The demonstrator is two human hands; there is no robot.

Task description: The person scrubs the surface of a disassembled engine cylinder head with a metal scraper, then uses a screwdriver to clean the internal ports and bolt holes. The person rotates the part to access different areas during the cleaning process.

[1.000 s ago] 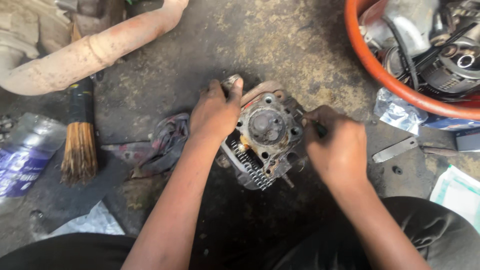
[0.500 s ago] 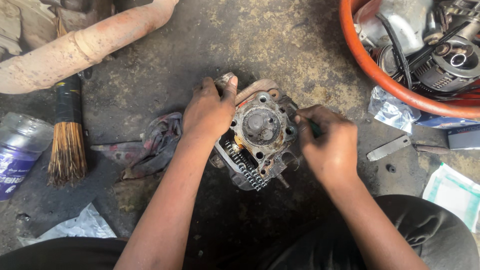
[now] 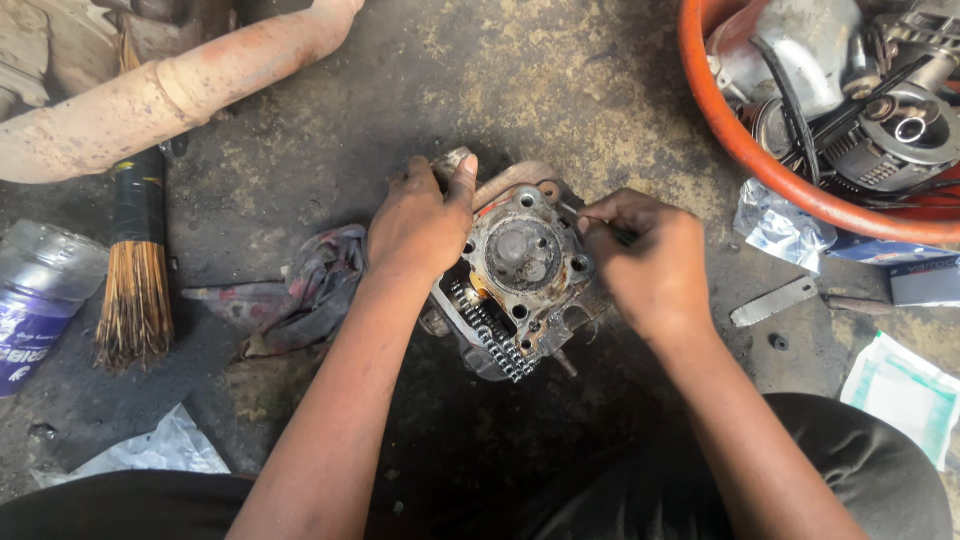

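Observation:
A dirty, rusty engine cylinder head [image 3: 520,265] with a chain along its lower edge lies on the oily floor in the middle of the view. My left hand [image 3: 420,222] grips its upper left side, thumb over the top edge. My right hand [image 3: 645,262] is closed around a thin tool with a dark green handle [image 3: 624,236], whose tip touches the head's upper right corner.
A stained rag [image 3: 310,285] lies left of the head. Further left are a brush [image 3: 135,265], a plastic bottle [image 3: 40,300] and a rusty exhaust pipe [image 3: 170,95]. An orange basin [image 3: 745,140] of engine parts stands top right; a flat metal strip [image 3: 775,300] and paper lie right.
My right hand has shifted up and slightly left along the head's right edge, the tool tip now at the upper corner. The left hand keeps its hold.

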